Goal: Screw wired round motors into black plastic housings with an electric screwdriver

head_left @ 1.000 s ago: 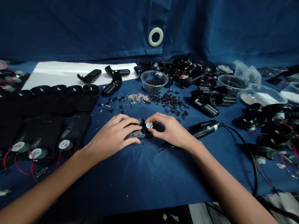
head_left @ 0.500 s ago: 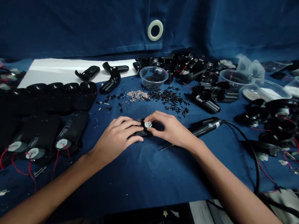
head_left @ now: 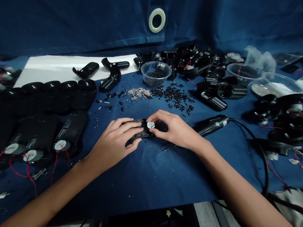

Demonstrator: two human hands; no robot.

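My left hand lies over a black plastic housing at the middle of the table, its fingers closed along the left part and covering much of it. Thumb and forefinger of my right hand pinch a small motor with a white end, set at the housing's right part. A bit of red wire shows by the right fingertips. Just beyond that wrist lies a black corded electric screwdriver, its thin bit pointing left.
Black screws and small copper-coloured pieces lie scattered before a clear bowl. Black housings with wired motors line the left. More black shells crowd the right, near clear tubs. A blue curtain hangs behind.
The left fingers have shifted slightly left, showing more of the housing. My right hand keeps its pinch on the motor. The whole view has tilted a little.
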